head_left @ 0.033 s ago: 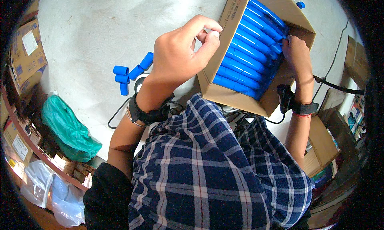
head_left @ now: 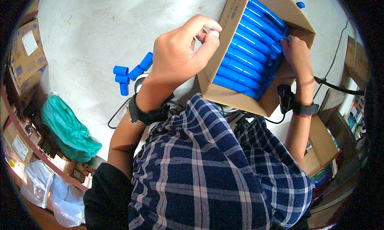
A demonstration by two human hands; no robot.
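Box (head_left: 224, 94) of blue tubes (head_left: 248, 50): my left hand (head_left: 176, 54) pinches its left wall, right hand (head_left: 297, 54) fingers curl among tubes.

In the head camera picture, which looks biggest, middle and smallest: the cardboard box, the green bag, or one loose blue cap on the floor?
1. Cardboard box
2. Green bag
3. Loose blue cap

The box is nearer the camera, but it plainly holds many caps.

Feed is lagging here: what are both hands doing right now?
Left hand: fingers pinched on the cardboard box flap edge.
Right hand: inside the box on the blue tubes; grip cannot be told.
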